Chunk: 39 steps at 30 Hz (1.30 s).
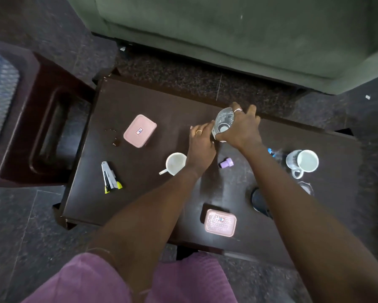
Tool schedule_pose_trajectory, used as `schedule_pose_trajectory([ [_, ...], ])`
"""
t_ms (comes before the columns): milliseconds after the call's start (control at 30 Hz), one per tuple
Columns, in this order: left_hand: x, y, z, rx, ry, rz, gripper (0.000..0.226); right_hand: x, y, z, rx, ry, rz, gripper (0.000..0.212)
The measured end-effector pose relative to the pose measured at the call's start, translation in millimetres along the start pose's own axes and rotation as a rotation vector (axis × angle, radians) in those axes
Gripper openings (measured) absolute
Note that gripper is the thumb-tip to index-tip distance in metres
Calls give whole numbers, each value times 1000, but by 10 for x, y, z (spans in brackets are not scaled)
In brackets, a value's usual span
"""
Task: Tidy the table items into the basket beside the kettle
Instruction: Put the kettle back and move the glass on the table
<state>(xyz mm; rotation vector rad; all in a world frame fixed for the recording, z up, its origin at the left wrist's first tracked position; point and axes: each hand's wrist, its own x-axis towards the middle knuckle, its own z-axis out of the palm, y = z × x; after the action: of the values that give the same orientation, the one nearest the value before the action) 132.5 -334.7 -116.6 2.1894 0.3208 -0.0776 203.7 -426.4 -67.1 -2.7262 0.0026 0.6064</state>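
A right hand (241,127) wraps fingers and thumb round a clear drinking glass (223,123) near the far edge of the dark table (162,101), the left hand (202,142) lying just beside it, fingers stretched out, gripping nothing. With the grey woven basket (0,101) well apart at the far left, the smooth glass could slip on the carry, or the left forearm (162,204) could knock the white cup (175,164) below it.
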Motion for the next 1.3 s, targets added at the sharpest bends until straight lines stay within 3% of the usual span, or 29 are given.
schedule_pose_trajectory([
  [433, 172, 67, 406, 117, 80, -165, 51, 278, 293, 164, 31, -51, 9, 100],
  [1300, 175, -97, 393, 383, 62, -181, 43, 181, 263, 373, 55, -50, 25, 98],
])
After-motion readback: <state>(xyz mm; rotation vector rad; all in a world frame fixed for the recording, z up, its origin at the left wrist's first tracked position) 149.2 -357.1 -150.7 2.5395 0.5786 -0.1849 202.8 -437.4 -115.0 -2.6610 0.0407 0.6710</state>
